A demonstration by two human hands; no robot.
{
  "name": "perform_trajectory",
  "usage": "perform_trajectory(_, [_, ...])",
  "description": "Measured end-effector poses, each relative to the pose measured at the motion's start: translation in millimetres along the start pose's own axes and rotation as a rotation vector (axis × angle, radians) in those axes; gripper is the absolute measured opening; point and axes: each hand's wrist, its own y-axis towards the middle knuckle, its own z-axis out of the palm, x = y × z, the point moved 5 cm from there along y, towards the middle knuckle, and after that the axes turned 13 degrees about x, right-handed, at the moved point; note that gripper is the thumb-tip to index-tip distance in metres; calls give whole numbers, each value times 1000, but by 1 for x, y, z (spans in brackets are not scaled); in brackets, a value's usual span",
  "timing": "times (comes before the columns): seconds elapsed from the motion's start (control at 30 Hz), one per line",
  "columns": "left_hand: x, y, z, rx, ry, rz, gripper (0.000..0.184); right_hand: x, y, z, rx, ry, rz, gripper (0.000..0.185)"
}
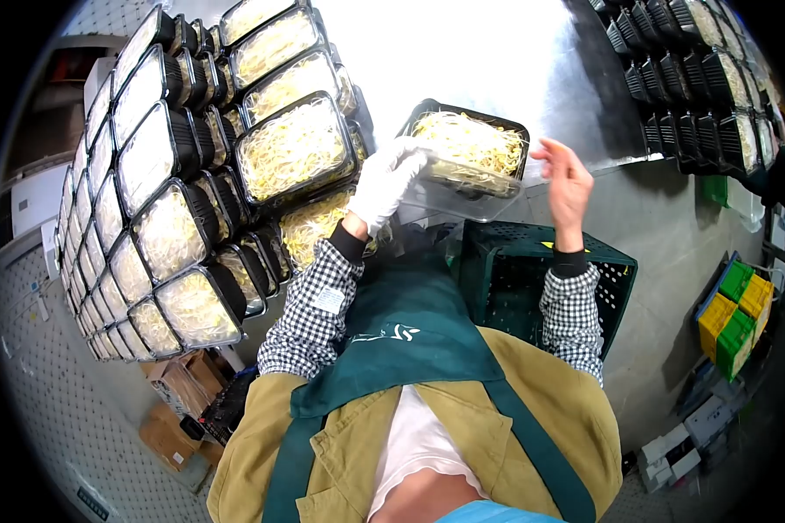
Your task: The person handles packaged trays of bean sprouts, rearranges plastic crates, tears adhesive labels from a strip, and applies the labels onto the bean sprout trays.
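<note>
A black plastic tray (pixel 428 111) of bean sprouts (pixel 475 138) sits at the near edge of the metal table. My left hand (pixel 386 181), in a white glove, is closed on the left end of a clear plastic lid (pixel 467 207). The lid is tilted and overlaps the near side of the tray. To the right of the tray, my bare right hand (pixel 567 179) is raised with its fingers apart, holding nothing. Its fingertips are close to the tray's right end, apart from it.
Stacked lidded packs of sprouts (pixel 292 148) rise on the left, close to my left arm. More stacked black trays (pixel 672 78) stand at the right on the shiny table (pixel 506 52). A dark green crate (pixel 615 261) is below my right forearm. Yellow and green crates (pixel 734 318) lie farther right.
</note>
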Motion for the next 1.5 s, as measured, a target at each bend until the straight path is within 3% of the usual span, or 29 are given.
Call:
perform_trajectory(0.03, [10, 8, -3, -9, -45, 39, 21, -13, -6, -11, -22, 114, -25, 24])
perform_trajectory(0.2, [5, 41, -6, -155, 140, 221, 25, -9, -12, 20, -11, -110, -18, 27])
perform_trajectory(0.3, [10, 58, -14, -305, 700, 179, 24, 1, 5, 26, -140, -340, -112, 21])
perform_trajectory(0.33, [9, 62, -11, -352, 681, 250, 25, 4, 11, 29, -212, -352, -137, 16])
perform_trajectory(0.43, [21, 78, -17, -395, 749, 206, 26, -4, 26, 35, -263, -579, -74, 19])
perform_trajectory(0.57, [47, 84, -24, -393, 562, -90, 32, -13, 29, 37, -314, -545, 3, 19])
perform_trajectory(0.6, [46, 82, -24, -423, 655, -89, 37, -19, 30, 36, -271, -584, -4, 23])
perform_trajectory(0.7, [48, 79, -24, -374, 370, -120, 42, -42, 34, 28, -159, -127, 221, 25])
perform_trajectory(0.73, [43, 73, -24, -358, 417, -142, 41, -60, 38, 24, -137, -13, 187, 28])
perform_trajectory(0.77, [44, 71, -26, -277, 349, -5, 37, -57, 38, 24, -97, 92, 178, 25])
perform_trajectory(0.8, [43, 67, -24, -215, 212, -17, 31, -63, 39, 22, -77, 117, 209, 24])
perform_trajectory(0.9, [65, 65, -16, -94, -476, 53, 22, -73, 39, 20, -4, 252, 213, 22])
perform_trajectory(1.07, [63, 61, -9, 74, -752, 74, 21, -83, 38, 18, 48, 426, 241, 15])
perform_trajectory(1.37, [33, 44, -12, 41, -561, 86, 19, -72, 41, 16, 122, 516, 217, 11])
perform_trajectory(1.5, [51, 49, -7, -141, -687, -45, 28, -74, 48, 18, 94, 357, 264, 20])
